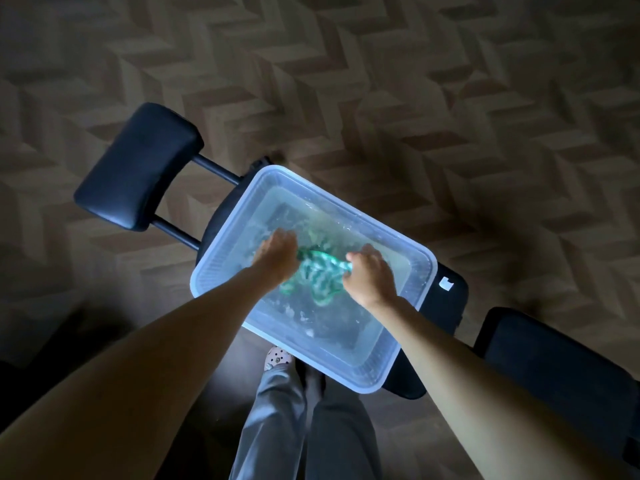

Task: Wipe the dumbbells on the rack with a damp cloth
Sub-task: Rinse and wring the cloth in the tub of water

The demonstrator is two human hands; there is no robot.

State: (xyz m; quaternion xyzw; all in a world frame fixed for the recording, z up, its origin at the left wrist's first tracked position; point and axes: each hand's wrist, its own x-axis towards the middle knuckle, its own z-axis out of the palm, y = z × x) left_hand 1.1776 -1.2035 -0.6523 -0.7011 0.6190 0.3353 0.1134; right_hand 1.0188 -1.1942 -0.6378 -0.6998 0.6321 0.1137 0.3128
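Head view showed our left hand (277, 254) and right hand (370, 278) each gripping an end of the green-and-white striped cloth (318, 271) in the water-filled translucent plastic tub (348, 210); we judged twisting hard mattered, leaving it damp, not dripping

dim shot, light pooling on the translucent tub (219, 267) at centre, patterned floor (415, 81) falling off into dark vignetted corners, wide-angle bend at the edges, overall soft, faint glints on the water (329, 327), heavy shadow bottom left.
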